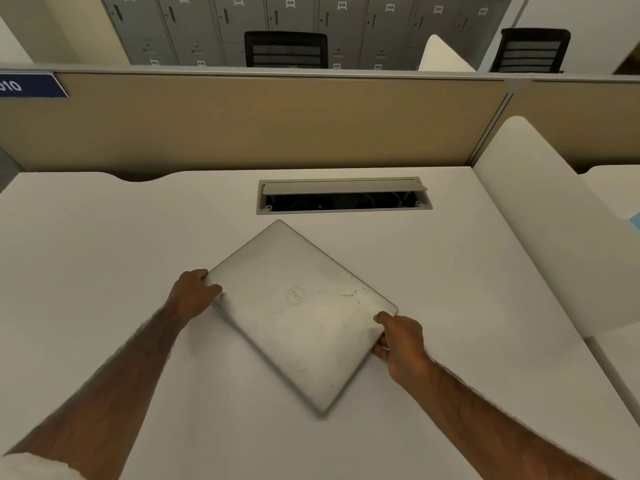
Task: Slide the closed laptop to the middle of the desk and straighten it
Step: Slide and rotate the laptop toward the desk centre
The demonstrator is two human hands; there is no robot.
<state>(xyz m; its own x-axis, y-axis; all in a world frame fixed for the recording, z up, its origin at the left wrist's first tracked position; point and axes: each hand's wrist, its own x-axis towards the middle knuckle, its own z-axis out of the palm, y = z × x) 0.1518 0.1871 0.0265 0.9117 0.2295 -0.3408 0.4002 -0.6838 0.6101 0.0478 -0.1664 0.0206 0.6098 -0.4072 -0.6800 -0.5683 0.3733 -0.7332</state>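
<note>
While skewed, laptop (298, 306) between left hand (194, 294), right hand (401, 344)

Laptop (298, 306) lid: round "DELL" logo at its centre, seen rotated.
Blue sign (31, 85), on the partition's top left, up-left of the laptop: "010", left part cut off.
Lockers (291, 26), beyond the partition: small tags "027", "028", "029", "030"; others too blurred to read.

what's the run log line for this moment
laptop: closed, skewed, mid-desk | left hand: gripping left corner | right hand: gripping right corner | desk
</note>
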